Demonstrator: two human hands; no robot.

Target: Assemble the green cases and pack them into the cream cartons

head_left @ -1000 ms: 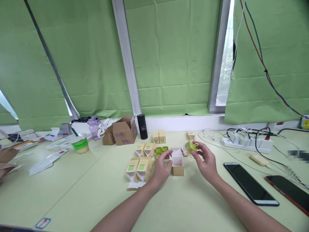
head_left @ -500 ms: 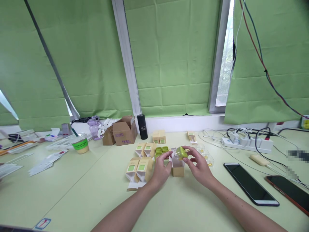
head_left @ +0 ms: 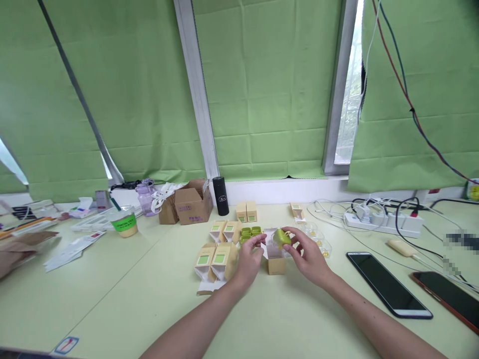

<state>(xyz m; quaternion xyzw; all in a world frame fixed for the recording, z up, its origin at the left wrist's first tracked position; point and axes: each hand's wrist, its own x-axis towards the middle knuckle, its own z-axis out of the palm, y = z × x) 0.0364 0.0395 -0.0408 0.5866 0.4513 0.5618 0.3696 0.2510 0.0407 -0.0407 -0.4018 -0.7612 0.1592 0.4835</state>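
Note:
My right hand [head_left: 307,252] pinches a small, glossy green container [head_left: 282,237] with a clear cover at its lower left and a thin loop on top. It hangs tilted over the mouth of an upright small cardboard box [head_left: 276,266], whose white inside shows behind it. At the box's left edge, my left hand [head_left: 250,257] has its fingers drawn together on the side of the opening. Several matching green containers [head_left: 250,232] stand just beyond that hand. To its left are tan boxes [head_left: 223,259] with green labels and loose white flaps.
Clear plastic pieces [head_left: 322,245] with yellow spots lie right of the box. Further right are a phone [head_left: 389,284], a second phone [head_left: 452,299] and a power strip [head_left: 383,224] with tangled cables. A drink cup [head_left: 125,223] and carton [head_left: 193,204] stand left; a co-worker's sleeve [head_left: 17,254] shows at the edge.
My right hand has carried the green container left, from beside the box to over its opening, and turned it slightly. My left hand has stayed nearly still. The sleeve at far left has shifted.

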